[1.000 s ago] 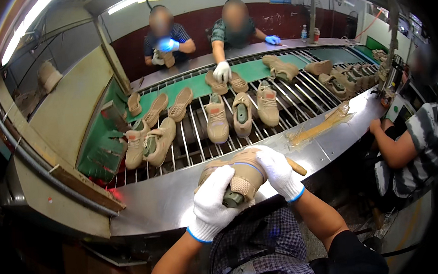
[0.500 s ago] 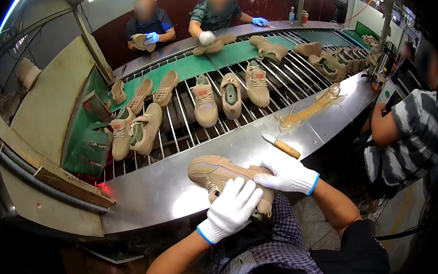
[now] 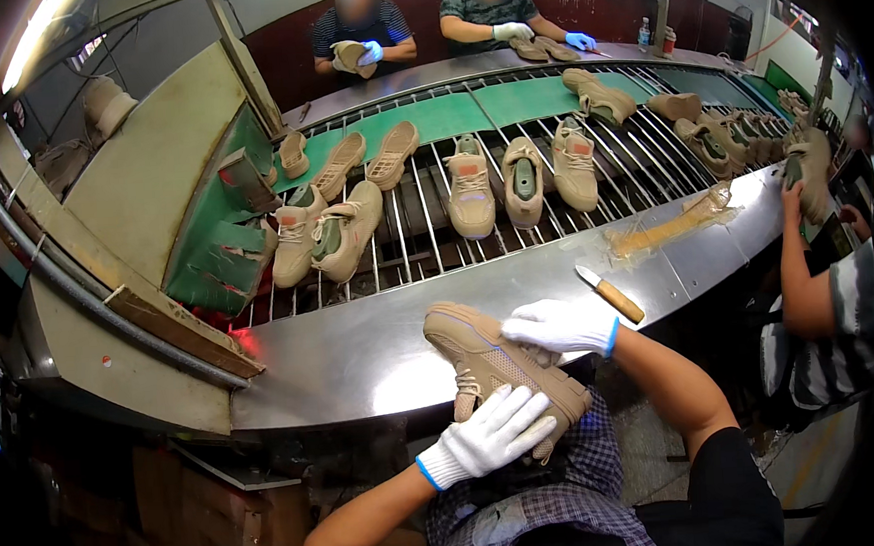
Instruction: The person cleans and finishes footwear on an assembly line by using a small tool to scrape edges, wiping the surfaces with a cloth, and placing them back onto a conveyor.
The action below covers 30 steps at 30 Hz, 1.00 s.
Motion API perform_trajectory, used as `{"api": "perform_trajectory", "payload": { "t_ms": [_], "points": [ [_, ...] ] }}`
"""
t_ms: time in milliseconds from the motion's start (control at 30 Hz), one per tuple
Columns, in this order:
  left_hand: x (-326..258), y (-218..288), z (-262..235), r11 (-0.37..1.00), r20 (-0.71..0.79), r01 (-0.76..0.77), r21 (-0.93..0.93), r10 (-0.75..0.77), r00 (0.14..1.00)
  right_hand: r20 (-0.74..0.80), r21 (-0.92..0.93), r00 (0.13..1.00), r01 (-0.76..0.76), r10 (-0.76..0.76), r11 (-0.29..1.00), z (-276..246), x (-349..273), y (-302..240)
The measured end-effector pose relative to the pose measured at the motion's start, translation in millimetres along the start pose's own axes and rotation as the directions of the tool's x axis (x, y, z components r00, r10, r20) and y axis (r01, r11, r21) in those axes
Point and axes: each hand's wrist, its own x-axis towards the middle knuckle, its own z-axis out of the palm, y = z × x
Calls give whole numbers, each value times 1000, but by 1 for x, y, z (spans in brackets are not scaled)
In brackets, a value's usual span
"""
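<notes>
A tan lace-up sneaker [image 3: 490, 358] lies on its side between my white-gloved hands, over the near edge of the metal ledge. Its toe points to the far left, and a thin purple line runs along the upper above the sole. My left hand [image 3: 492, 435] presses against the laced side near the heel, fingers extended and side by side. From the right, my right hand [image 3: 560, 327] bends over the sole edge at midfoot; its fingertips are partly hidden. A short knife [image 3: 619, 302] with a wooden handle rests on the ledge beyond my right wrist.
Beyond the metal ledge [image 3: 342, 349] runs a roller conveyor [image 3: 424, 224] with several tan shoes and soles [image 3: 393, 154]. A green panel [image 3: 221, 256] borders its left end. Two people work across it; another at right holds a shoe [image 3: 808, 172]. Yellowed tape [image 3: 669, 227] covers part of the ledge.
The sneaker has turned so its toe points farther away, with both hands still on it. Across the conveyor, a gloved hand has settled by a pair of soles. The person at right now holds up a shoe.
</notes>
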Motion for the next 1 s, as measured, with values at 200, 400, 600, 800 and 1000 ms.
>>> {"api": "perform_trajectory", "payload": {
  "t_ms": [200, 400, 600, 800, 1000],
  "points": [
    [5, -4, -5, 999, -6, 43, -6, -43, 999, -124, -553, 968, 115, -219, 825, 18, -4, -27],
    [25, -22, -52, 988, -28, 83, -131, -87, 996, 148, 286, 935, 270, -321, 919, 28, 5, 73],
    [-2, -27, -75, 941, -56, 310, -135, -319, 946, 77, 997, 938, -65, -337, 46, 112, -32, 97],
    [-84, 17, -69, 639, -245, 767, -65, -755, 608, -190, 980, 975, 196, -119, 40, 54, -75, 68],
    [-181, 66, -28, 303, -252, 918, -257, -938, 238, -462, 878, 872, 476, -161, 59, -93, -53, 84]
  ]
}}
